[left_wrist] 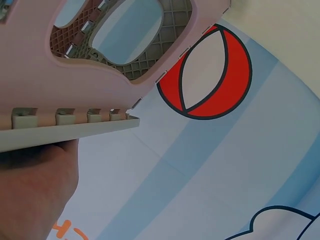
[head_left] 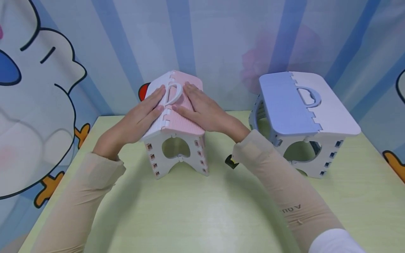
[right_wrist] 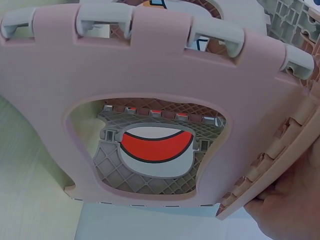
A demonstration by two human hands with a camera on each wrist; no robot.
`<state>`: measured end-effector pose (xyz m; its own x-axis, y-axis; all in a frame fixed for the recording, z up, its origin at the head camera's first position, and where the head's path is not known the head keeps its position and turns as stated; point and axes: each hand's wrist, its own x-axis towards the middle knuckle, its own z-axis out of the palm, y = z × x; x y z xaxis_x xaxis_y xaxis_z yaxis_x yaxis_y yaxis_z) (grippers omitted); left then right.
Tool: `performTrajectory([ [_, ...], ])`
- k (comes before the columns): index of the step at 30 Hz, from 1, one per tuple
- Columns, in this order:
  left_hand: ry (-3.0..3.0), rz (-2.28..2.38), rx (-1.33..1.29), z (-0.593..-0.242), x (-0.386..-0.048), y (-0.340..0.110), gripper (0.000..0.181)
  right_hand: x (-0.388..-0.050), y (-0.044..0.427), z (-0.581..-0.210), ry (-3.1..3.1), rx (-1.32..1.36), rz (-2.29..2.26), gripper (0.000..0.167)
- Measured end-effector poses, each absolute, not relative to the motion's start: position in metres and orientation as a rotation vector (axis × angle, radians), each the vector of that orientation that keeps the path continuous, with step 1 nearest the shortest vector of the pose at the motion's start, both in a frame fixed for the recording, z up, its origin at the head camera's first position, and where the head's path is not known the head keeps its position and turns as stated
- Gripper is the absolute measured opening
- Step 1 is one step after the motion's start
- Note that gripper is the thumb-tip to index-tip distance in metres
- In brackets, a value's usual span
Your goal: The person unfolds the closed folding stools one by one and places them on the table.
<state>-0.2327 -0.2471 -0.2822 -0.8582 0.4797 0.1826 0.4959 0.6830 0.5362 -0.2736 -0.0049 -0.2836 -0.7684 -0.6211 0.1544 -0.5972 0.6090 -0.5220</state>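
Observation:
A pink and white folding step stool (head_left: 181,124) stands upright near the back of the table, its two top halves peaked like a roof along the middle seam. My left hand (head_left: 134,119) rests on the white half, fingers straight. On the pink half lies my right hand (head_left: 205,109), its fingers also straight. Between the hands, the white carry handle (head_left: 179,94) sticks up. In the left wrist view, the pink side leg (left_wrist: 95,85) has a large opening, and the top's edge covers the fingers. The right wrist view shows another pink leg (right_wrist: 145,65) and part of that hand.
A blue and white folding stool (head_left: 281,105) stands unfolded at the right, its top flat. A small black and yellow object (head_left: 232,161) lies partly hidden by the right sleeve. Behind the pale green table (head_left: 190,211) hangs a striped cartoon backdrop (head_left: 218,45).

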Motion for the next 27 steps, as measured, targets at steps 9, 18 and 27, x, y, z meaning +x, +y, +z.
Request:
performTrajectory([
  [9, -2.874, -0.882, -0.821, -0.2819, -0.233, -0.2466, 0.064, -0.2735, -0.0042, -0.2838, 2.779, -1.039, -0.884, 0.085],
  [18, -2.893, -0.848, -0.819, -0.2803, -0.2327, -0.247, 0.064, -0.2734, -0.0041, -0.2829, 2.777, -1.035, -0.871, 0.086],
  [27, -2.911, -0.827, -0.811, -0.2793, -0.2327, -0.2461, 0.065, -0.2736, -0.003, -0.2823, 2.777, -1.03, -0.857, 0.088],
])
